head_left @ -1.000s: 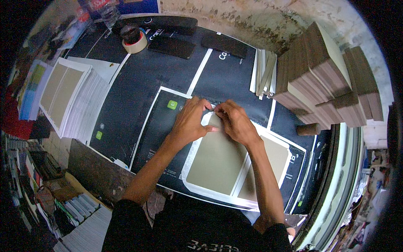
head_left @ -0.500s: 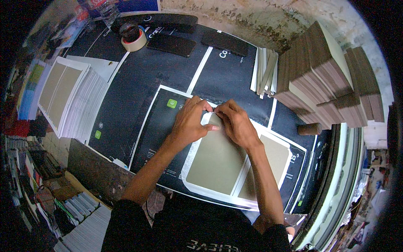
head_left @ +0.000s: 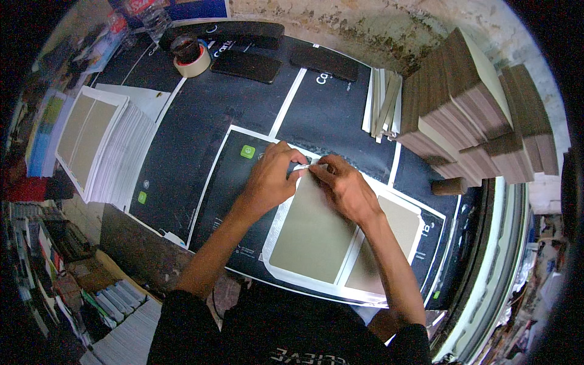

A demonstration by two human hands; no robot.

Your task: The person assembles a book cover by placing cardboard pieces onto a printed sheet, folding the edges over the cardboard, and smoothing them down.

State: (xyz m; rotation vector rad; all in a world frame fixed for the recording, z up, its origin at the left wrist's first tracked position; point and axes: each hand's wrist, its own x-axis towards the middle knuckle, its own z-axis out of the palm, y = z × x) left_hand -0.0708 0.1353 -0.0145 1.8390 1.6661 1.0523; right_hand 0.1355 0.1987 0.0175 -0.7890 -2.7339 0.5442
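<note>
A white cover sheet bears two grey-beige boards, a larger left board [head_left: 313,234] and a right board [head_left: 398,222], with a narrow white strip between them. The sheet's white margin [head_left: 277,267] frames the boards. At the far left corner of the larger board, my left hand [head_left: 271,179] pinches the white paper edge between thumb and forefinger. Close beside it, my right hand [head_left: 350,191] is closed on the same edge, its fingertips bent down and partly hidden. The sheet lies on a black printed mat [head_left: 228,201].
At the left stands a tall stack of white sheets with boards [head_left: 112,146]. Thick stacks of cut board [head_left: 462,109] rise at the back right, beside thin strips [head_left: 383,103] and a short brown cylinder [head_left: 449,186]. A tape roll [head_left: 193,64] and dark flat slabs [head_left: 246,66] lie at the back.
My left thumb has come up from the board's face to the paper edge, near the forefinger. My right hand has lowered slightly, staying by the corner.
</note>
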